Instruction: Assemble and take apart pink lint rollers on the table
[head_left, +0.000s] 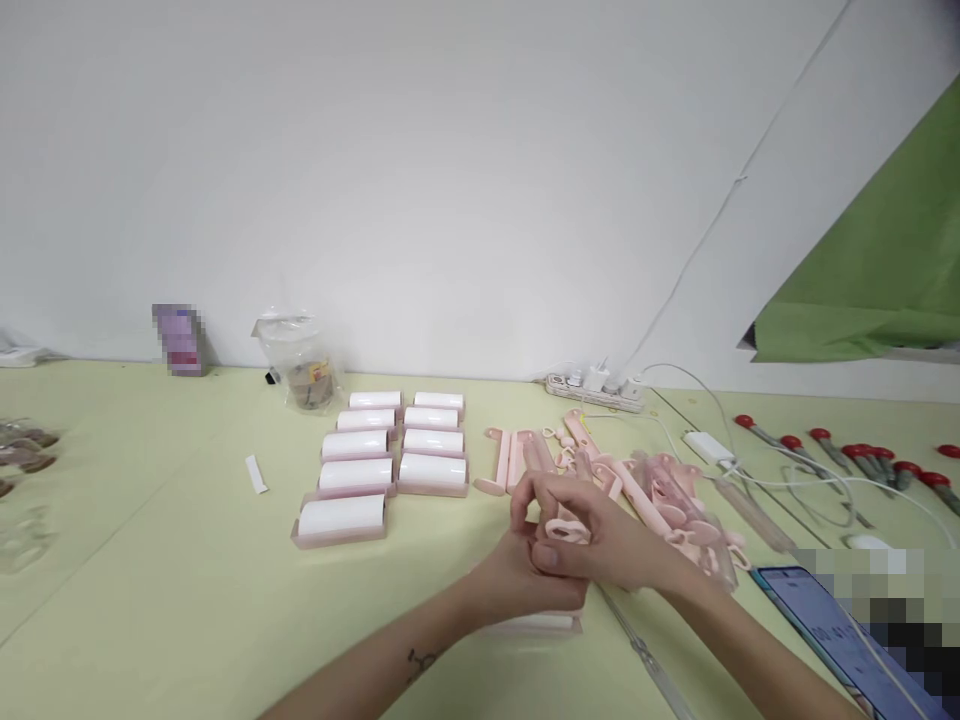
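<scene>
My left hand (517, 575) and my right hand (611, 530) meet above the table, fingers curled and touching each other. Between them shows a small pink loop-shaped piece (566, 530); whether it is gripped or lies behind the fingers I cannot tell. Under my hands sits a white roll (534, 623) in a pink holder, partly hidden. Beyond my fingers lie pink plastic handle parts (510, 460), with a pile of more pink pieces (675, 500) to the right.
Left of my hands, white rolls (341, 516) in pink trays stand in two columns. A plastic bag (300, 370) and power strip (592, 390) sit by the wall. At right are a charger (707, 448), cables, red-capped tools (806, 447) and a phone (817, 620). A paper strip (256, 474) lies left.
</scene>
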